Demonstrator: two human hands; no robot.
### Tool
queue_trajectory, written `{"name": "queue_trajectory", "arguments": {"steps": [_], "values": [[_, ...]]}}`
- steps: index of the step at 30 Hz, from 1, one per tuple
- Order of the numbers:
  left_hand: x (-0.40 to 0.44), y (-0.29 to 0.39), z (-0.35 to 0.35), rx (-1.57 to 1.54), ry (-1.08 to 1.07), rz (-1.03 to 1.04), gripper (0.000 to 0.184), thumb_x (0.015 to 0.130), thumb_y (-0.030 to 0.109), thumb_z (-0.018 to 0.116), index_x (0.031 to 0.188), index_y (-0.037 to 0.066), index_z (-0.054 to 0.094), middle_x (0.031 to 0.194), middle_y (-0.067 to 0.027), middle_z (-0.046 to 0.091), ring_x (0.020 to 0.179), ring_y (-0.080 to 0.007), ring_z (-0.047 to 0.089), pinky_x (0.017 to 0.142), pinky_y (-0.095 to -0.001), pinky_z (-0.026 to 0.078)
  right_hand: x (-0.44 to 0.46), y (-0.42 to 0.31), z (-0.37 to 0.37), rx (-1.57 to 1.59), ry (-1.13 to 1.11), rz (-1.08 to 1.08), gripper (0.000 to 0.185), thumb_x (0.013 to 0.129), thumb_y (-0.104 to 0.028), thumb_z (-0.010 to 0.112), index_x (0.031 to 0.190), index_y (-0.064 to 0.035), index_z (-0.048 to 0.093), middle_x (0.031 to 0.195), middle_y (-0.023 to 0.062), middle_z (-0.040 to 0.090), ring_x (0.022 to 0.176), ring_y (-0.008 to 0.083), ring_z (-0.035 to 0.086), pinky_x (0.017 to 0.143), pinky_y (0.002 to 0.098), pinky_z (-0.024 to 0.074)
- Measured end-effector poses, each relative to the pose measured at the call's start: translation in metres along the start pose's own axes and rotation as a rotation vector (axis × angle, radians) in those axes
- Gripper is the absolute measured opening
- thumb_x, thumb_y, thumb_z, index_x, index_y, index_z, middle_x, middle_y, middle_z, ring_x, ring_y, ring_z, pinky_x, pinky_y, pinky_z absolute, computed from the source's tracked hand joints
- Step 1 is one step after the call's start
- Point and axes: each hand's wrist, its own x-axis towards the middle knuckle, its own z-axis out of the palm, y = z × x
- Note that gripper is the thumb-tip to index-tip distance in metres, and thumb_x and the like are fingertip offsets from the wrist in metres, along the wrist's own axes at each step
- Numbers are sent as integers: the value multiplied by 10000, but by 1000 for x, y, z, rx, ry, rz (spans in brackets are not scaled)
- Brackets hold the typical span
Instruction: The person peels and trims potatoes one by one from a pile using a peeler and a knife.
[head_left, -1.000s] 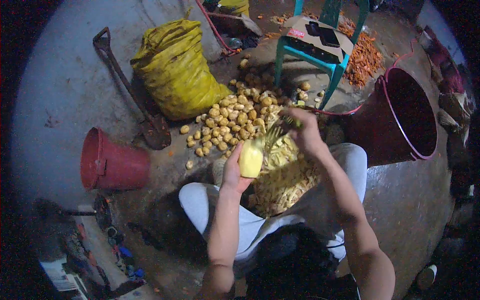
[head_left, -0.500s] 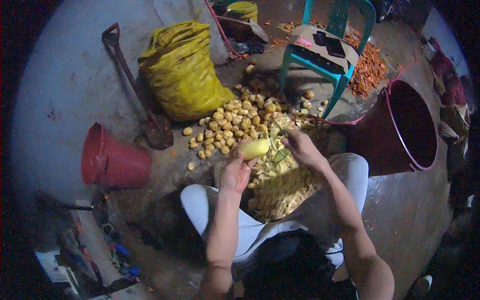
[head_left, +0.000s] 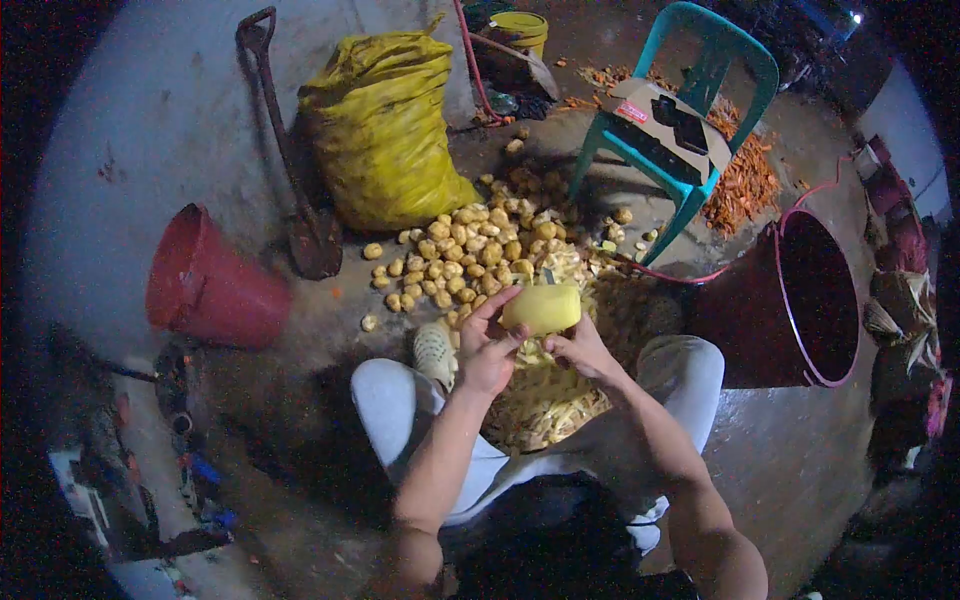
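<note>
A large, smooth, pale yellow peeled potato [head_left: 542, 309] is in my left hand [head_left: 487, 352], whose fingers close around its left end. My right hand [head_left: 585, 352] is closed at the potato's lower right side, with the thumb in front and the other fingers mostly hidden behind it. Just above the potato pokes a short grey blade [head_left: 547, 276]; its handle is hidden, apparently in my right hand. Below both hands, a heap of pale peelings [head_left: 545, 405] lies between my legs. Beyond them a pile of potatoes [head_left: 470, 250] covers the floor.
A full yellow sack [head_left: 385, 130] and a shovel [head_left: 285, 140] lean at the wall. Red bucket [head_left: 220, 285] at left; large dark red tub [head_left: 775, 300] lies tipped at right. A green chair [head_left: 655, 155] bears cardboard, with orange carrot-like pieces [head_left: 745, 180] behind it.
My right hand has come in from the right and down to the potato. The left hand has shifted slightly right and turned the potato. The view has tilted, and a pale shoe now shows.
</note>
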Motion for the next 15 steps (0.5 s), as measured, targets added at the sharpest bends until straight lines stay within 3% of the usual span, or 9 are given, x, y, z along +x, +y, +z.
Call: {"name": "queue_trajectory", "arguments": {"steps": [4, 11, 14, 15], "values": [[0, -4, 5, 3, 5, -5, 594, 740, 26, 781, 1271, -29, 520, 1198, -95, 593, 1111, -172, 557, 975, -312, 447, 9, 18, -8, 19, 38, -90, 716, 668, -315, 861, 1210, 5, 519, 1083, 88, 644, 954, 170, 623, 826, 314, 508], [-1, 0, 9, 32, -38, 3, 577, 739, 4, 776, 1261, -18, 533, 1179, -86, 596, 1097, -169, 559, 972, -306, 446, 8, 14, -4, 3, 35, -232, 732, 668, -379, 848, 1202, 11, 533, 1045, 99, 657, 929, 186, 634, 824, 328, 508], [-2, -6, 2, 63, -53, 20, 582, 750, 71, 787, 1268, 0, 530, 1176, -81, 599, 1095, -165, 559, 958, -299, 454, 6, 15, -2, -148, 63, -270, 669, 695, -416, 812, 1155, 6, 569, 1000, 111, 670, 905, 201, 649, 813, 335, 511], [-1, -6, -3, 21, -68, -21, 547, 801, 180, 747, 1272, 9, 528, 1174, -87, 599, 1086, -175, 567, 950, -308, 462, 4, 9, 3, -171, 64, -275, 654, 707, -447, 786, 1133, 6, 582, 988, 120, 673, 897, 212, 655, 812, 342, 512]]}}
